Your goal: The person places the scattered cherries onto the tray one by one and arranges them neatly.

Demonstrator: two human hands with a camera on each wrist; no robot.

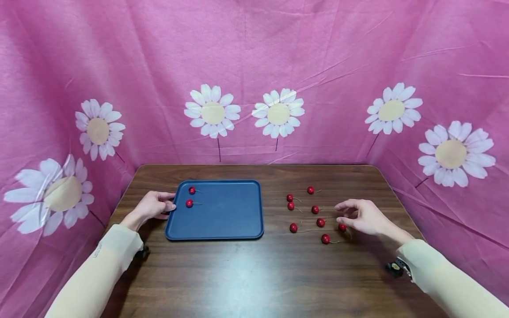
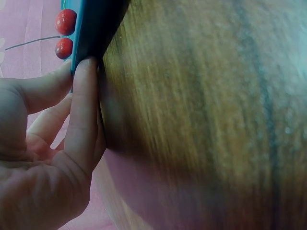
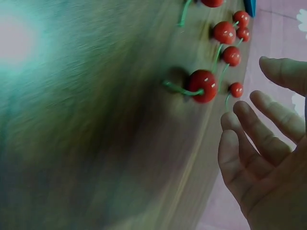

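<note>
A blue rectangular tray (image 1: pixel 222 212) lies on the left half of the table, with two red cherries, one (image 1: pixel 192 190) behind the other (image 1: pixel 189 203), near its left side. My left hand (image 1: pixel 153 205) pinches the tray's left rim, thumb at the top edge and fingers against its side and underside. To the right of the tray, several stemmed cherries are scattered on the wood. My right hand (image 1: pixel 363 216) hovers over the rightmost cherry (image 1: pixel 342 227), partly covering it in the head view. Its fingers are loosely bent, thumb apart, holding nothing. In the right wrist view that cherry (image 3: pixel 203 86) shows a green stem.
The brown wooden table (image 1: pixel 246 278) ends at a pink curtain (image 1: pixel 246 53) printed with white daisies, which hangs behind and along both sides. Other loose cherries include one at the back (image 1: pixel 310 190) and one toward the front (image 1: pixel 325 239).
</note>
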